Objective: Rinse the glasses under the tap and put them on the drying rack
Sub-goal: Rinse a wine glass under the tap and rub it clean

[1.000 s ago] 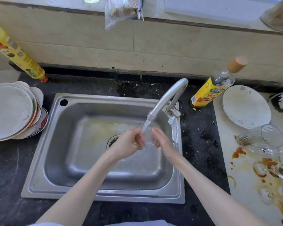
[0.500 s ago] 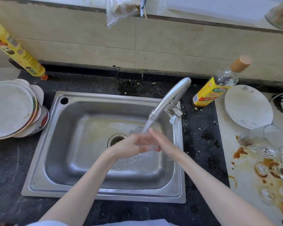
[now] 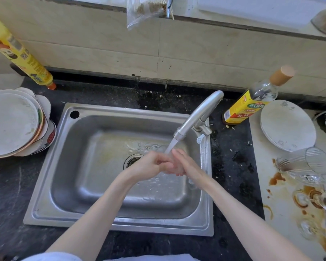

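Gripping the glass (image 3: 174, 167) between your left hand (image 3: 153, 165) and right hand (image 3: 185, 163), fingers curled round it, near the sink's (image 3: 205, 226) right edge.

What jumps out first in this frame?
Both hands, left and right, meet under the running tap over the sink, grip on a glass barely visible between them. To the right, dirty glasses lie among brown stains; plates stack at left.

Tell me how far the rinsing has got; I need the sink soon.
Nothing visibly done: no drying rack is in view. In hand: both hands, left hand and right hand, hold a glass under the running tap. Left: stained glasses wait on the right counter.
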Tool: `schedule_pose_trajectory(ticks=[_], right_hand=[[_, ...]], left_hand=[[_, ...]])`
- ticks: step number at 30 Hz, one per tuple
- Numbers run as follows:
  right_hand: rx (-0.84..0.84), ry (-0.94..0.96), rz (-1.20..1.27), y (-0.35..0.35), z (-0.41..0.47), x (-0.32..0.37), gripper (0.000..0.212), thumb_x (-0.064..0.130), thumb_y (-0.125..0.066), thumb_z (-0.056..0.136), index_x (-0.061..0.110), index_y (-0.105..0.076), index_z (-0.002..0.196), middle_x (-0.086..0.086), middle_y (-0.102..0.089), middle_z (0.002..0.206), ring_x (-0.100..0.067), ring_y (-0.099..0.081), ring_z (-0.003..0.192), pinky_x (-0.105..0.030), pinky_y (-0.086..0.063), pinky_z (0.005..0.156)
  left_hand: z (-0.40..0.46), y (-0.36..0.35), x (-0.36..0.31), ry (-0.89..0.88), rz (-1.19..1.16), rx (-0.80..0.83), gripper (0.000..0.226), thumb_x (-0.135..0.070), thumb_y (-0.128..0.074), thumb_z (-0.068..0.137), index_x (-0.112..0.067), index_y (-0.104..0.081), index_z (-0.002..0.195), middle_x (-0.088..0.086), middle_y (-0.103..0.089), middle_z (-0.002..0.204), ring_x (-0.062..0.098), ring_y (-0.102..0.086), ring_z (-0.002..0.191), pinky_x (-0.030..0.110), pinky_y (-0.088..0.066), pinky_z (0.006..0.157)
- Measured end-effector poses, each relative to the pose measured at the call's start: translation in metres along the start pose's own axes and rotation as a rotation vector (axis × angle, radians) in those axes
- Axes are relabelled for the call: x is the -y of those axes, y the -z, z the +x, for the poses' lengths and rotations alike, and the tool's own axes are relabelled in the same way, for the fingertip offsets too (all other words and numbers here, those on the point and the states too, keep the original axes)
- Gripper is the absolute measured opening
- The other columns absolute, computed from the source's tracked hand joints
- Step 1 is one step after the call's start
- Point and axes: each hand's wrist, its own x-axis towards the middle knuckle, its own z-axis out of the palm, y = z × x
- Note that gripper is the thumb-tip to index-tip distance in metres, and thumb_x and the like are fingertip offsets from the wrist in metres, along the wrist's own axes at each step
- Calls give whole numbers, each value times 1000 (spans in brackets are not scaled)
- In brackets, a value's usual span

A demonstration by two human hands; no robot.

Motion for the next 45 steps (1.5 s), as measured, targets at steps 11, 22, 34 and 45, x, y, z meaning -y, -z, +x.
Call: schedule_pose_trajectory(ticks=[11, 22, 34, 45], right_hand=[[39, -13, -11, -3, -6, 8, 54, 62, -27, 92, 24, -51, 122, 7, -57, 97, -4, -48, 67, -20, -40, 59], [-54, -85, 99, -10, 0, 6, 53, 59, -19, 94, 24, -52, 114, -3, -62, 74, -6, -55, 52, -17, -39, 45], [33, -5, 41, -8, -6, 7, 33, 50, -30, 98, 30, -54, 108, 7, -60, 79, -1, -50, 52, -17, -37, 46], [99, -31, 33, 1, -1, 7, 56, 63, -29, 89, 27, -56, 123, -1, -68, 89, -6, -53, 63, -18, -35, 53]], left_hand=[[-1, 11, -1, 31, -46, 23, 12, 2, -57, 88, 0, -65, 97, 5, -70, 89, 10, -66, 86, 18, -50, 81], [-1, 15, -2, 38, 122, 39, 12, 2, -61, 85, -8, -67, 87, 4, -71, 86, 3, -65, 80, 16, -49, 80], [-1, 15, -4, 78, -20, 95, 17, -8, -47, 96, 2, -61, 99, 13, -69, 96, 19, -66, 91, 25, -52, 86], [-1, 20, -11, 83, -71, 199, 22, -10, -49, 95, -1, -60, 113, 12, -68, 108, 14, -65, 99, 28, -50, 93]])
